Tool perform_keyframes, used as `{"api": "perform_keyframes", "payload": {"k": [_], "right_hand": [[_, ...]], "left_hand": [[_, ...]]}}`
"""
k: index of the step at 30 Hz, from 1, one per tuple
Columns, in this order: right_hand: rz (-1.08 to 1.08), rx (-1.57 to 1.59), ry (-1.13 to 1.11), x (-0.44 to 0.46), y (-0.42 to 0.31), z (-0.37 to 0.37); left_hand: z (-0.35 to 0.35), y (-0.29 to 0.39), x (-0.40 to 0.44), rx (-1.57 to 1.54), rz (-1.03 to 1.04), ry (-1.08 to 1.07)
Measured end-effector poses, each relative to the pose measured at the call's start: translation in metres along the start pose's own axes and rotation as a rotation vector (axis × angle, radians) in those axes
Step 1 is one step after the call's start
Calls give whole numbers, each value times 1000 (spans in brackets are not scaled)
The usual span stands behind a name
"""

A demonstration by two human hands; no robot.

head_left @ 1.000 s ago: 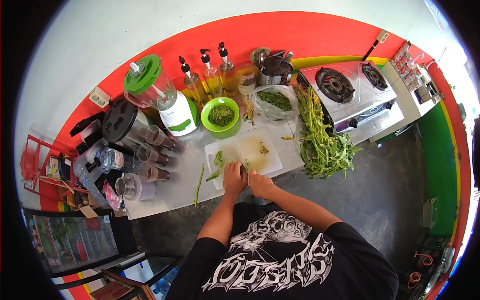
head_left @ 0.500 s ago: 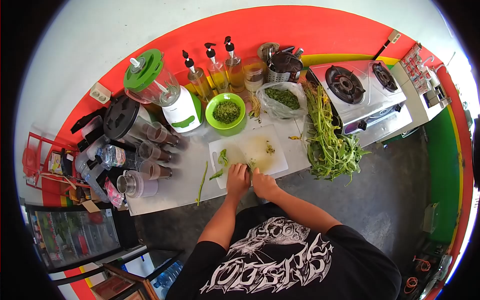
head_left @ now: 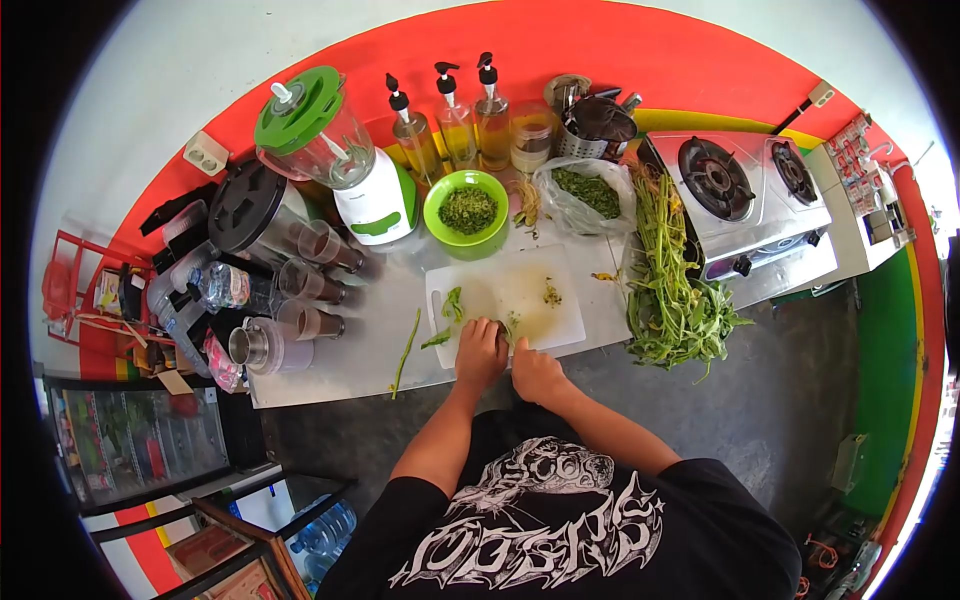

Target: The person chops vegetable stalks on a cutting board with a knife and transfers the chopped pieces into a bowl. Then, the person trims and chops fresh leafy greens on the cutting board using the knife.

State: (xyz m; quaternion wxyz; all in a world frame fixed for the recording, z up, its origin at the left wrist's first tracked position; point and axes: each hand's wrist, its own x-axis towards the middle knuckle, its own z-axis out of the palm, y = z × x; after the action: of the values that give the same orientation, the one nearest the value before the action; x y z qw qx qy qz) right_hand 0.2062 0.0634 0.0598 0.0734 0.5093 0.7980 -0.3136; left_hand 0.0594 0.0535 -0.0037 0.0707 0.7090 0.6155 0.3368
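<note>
My left hand (head_left: 482, 352) is closed at the near edge of a white cutting board (head_left: 485, 278), its fingers curled over a bunch of green leaves that they mostly hide. Just right of it, my right hand (head_left: 538, 374) is wrapped round the handle of a knife, whose blade is barely visible between the hands. Finely cut greens (head_left: 513, 325) lie by the fingertips. Loose green leaves (head_left: 453, 304) rest on the board's left side, and a small chopped heap (head_left: 552, 292) sits on its right.
Behind the board stand a green bowl (head_left: 466, 240) of chopped greens, a blender (head_left: 372, 205), pump bottles and a plastic bag (head_left: 590, 195) of greens. Right are a leafy bunch (head_left: 672, 310) and a gas stove (head_left: 745, 190). Cups (head_left: 318, 322) and a green stem (head_left: 405, 355) lie left.
The head view has shifted, so the counter's things appear slightly farther right. Both hands stay close together at the board's near edge, with little visible change in their hold.
</note>
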Motion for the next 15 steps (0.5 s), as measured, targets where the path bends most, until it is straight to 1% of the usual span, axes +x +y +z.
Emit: {"api": "perform_keyframes", "payload": {"k": [2, 4, 6, 9, 15], "right_hand": [[-1, -7, 26, 5, 5, 17], [5, -16, 55, 8, 3, 14], [15, -48, 35, 16, 0, 6], [47, -9, 13, 10, -6, -3], [30, 29, 41, 16, -2, 9]], "left_hand": [[-1, 0, 1, -5, -14, -4], [0, 0, 2, 9, -7, 10], [-1, 0, 1, 26, -3, -6], [-2, 0, 3, 58, 7, -28], [1, -1, 2, 39, 0, -2]]}}
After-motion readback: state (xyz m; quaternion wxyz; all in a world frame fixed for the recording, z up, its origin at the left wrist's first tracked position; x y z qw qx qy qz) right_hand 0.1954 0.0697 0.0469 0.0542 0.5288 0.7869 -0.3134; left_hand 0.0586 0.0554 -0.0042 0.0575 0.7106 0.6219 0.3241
